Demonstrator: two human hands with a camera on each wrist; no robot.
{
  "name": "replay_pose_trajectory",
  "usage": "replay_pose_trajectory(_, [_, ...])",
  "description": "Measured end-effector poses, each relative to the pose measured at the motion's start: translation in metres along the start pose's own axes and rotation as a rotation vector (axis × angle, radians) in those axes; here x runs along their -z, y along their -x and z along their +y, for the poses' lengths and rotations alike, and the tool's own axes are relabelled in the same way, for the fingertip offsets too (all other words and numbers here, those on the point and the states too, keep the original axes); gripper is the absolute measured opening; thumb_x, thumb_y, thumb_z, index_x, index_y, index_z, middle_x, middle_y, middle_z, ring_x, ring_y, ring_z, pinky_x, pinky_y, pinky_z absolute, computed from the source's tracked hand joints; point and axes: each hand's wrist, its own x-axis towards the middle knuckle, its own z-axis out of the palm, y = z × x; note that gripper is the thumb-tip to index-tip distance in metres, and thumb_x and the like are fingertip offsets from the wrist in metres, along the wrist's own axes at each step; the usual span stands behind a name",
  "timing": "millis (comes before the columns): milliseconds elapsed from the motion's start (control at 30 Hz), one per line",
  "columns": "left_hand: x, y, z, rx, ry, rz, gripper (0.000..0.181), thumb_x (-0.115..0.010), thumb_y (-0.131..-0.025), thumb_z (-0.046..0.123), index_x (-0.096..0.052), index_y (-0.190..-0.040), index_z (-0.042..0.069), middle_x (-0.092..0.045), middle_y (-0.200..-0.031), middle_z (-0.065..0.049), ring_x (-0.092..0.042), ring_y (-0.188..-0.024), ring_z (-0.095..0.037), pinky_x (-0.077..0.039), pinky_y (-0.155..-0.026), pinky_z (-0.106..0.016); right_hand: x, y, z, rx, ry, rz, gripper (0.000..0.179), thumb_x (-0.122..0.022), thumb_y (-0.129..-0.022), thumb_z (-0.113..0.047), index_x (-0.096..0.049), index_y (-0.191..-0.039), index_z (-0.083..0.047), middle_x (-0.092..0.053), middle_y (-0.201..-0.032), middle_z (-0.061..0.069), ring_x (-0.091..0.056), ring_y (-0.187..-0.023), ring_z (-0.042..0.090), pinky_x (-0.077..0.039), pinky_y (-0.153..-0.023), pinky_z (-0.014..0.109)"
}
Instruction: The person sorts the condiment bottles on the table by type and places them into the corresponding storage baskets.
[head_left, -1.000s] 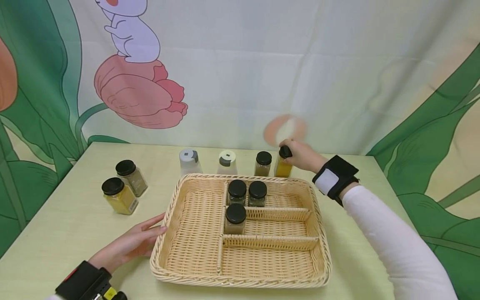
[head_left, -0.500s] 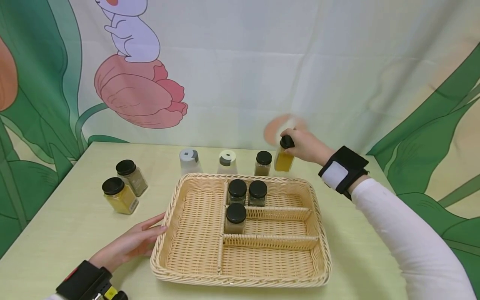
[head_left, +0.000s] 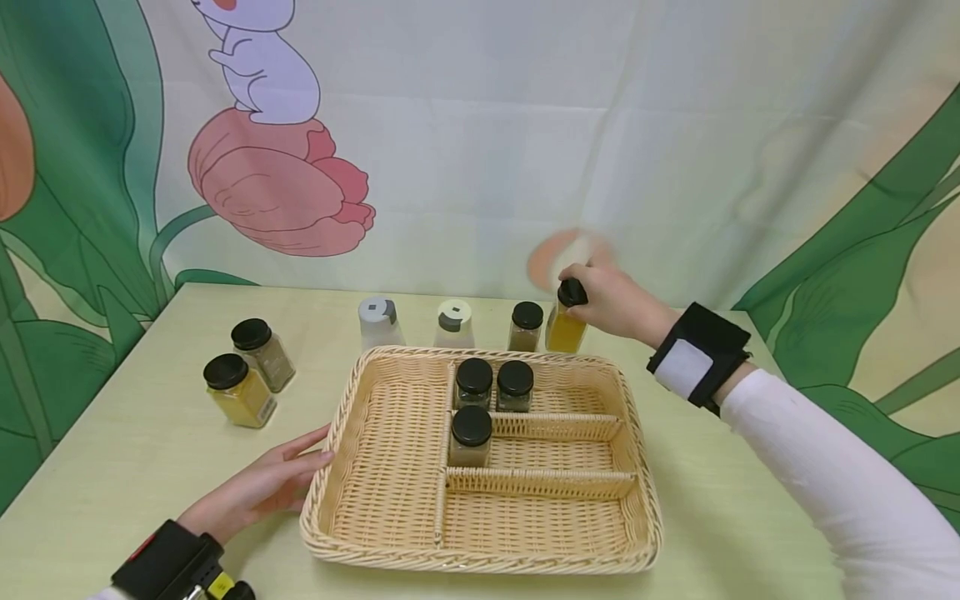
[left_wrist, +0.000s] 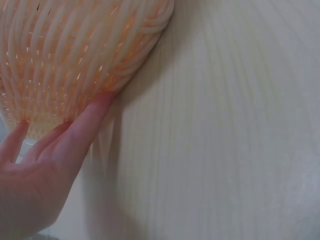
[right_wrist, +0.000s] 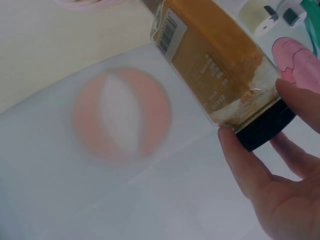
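My right hand (head_left: 618, 302) pinches the black lid of a spice jar (head_left: 566, 330) filled with orange-yellow powder, just behind the basket's back rim. In the right wrist view the thumb and fingertips close round that lid, and the jar (right_wrist: 215, 60) shows a barcode label. The head view has it leaning slightly; whether its base meets the table cannot be told. With straight fingers, my left hand (head_left: 258, 487) touches the left side of the wicker basket (head_left: 318, 517). In the left wrist view its fingertips lie against the woven wall (left_wrist: 75, 60).
Inside the basket, three black-lidded jars (head_left: 471, 437) stand in the upper compartments. Behind it are a brownish jar (head_left: 525, 327) and two pale bottles (head_left: 381, 322) (head_left: 454, 325). A yellow jar (head_left: 242, 393) and a grey-brown jar (head_left: 265, 357) stand at left. A curtain (head_left: 480, 150) hangs behind.
My right hand shifted the jar up and back, then slightly down again toward the rim, tilting it; the wrist swung to the right. The left hand and basket stayed put.
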Motion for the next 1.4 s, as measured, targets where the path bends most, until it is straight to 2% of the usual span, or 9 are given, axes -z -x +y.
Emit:
replay_pose_trajectory(200, [0.001,0.000,-0.001,-0.007,0.004,-0.008,0.068,-0.045,-0.092,0.028,0.000,-0.139,0.008,-0.031,-0.136,-0.025,-0.044,-0.111,-0.027,-0.041,-0.085,-0.057,-0.001,0.008,-0.010,-0.041,-0.012,0.002,0.041,-0.062,-0.077,-0.003,-0.046,-0.113,0.006,-0.051,-0.101,0.028,-0.052,-0.087,0.036,-0.047,-0.076,0.049])
replay_pose_trajectory(400, [0.001,-0.001,-0.001,-0.008,0.006,-0.011,0.067,-0.045,-0.092,0.028,-0.001,-0.139,0.008,-0.030,-0.137,-0.026,-0.044,-0.111,-0.028,-0.040,-0.085,-0.058,-0.001,0.017,-0.019,-0.038,-0.010,0.013,0.040,-0.063,-0.077,-0.004,-0.047,-0.113,0.005,-0.053,-0.101,0.026,-0.053,-0.085,0.034,-0.047,-0.074,0.049])
replay_pose_trajectory(700, [0.002,-0.001,-0.001,-0.004,0.010,-0.004,0.067,-0.045,-0.092,0.028,-0.001,-0.139,0.009,-0.027,-0.138,-0.026,-0.044,-0.111,-0.027,-0.042,-0.084,-0.056,-0.006,0.032,-0.031,0.012,0.001,0.014,0.039,-0.064,-0.076,-0.004,-0.049,-0.110,0.004,-0.053,-0.100,0.025,-0.053,-0.084,0.033,-0.049,-0.071,0.046])
replay_pose_trajectory(1133, [0.001,-0.001,-0.001,-0.004,0.003,-0.001,0.068,-0.046,-0.092,0.028,-0.001,-0.139,0.009,-0.031,-0.137,-0.025,-0.044,-0.111,-0.027,-0.041,-0.085,-0.057,-0.013,0.050,-0.049,0.053,0.013,-0.003,0.038,-0.066,-0.075,-0.005,-0.052,-0.110,0.000,-0.050,-0.088,0.016,-0.054,-0.075,0.026,-0.052,-0.065,0.039])
replay_pose_trajectory(1400, [0.002,-0.001,-0.001,-0.003,0.005,-0.008,0.067,-0.045,-0.092,0.028,0.000,-0.139,0.009,-0.028,-0.138,-0.027,-0.043,-0.112,-0.028,-0.041,-0.084,-0.058,-0.017,0.061,-0.062,0.132,0.049,-0.007,0.040,-0.067,-0.073,-0.004,-0.051,-0.110,0.001,-0.050,-0.086,0.014,-0.053,-0.071,0.022,-0.050,-0.060,0.032])
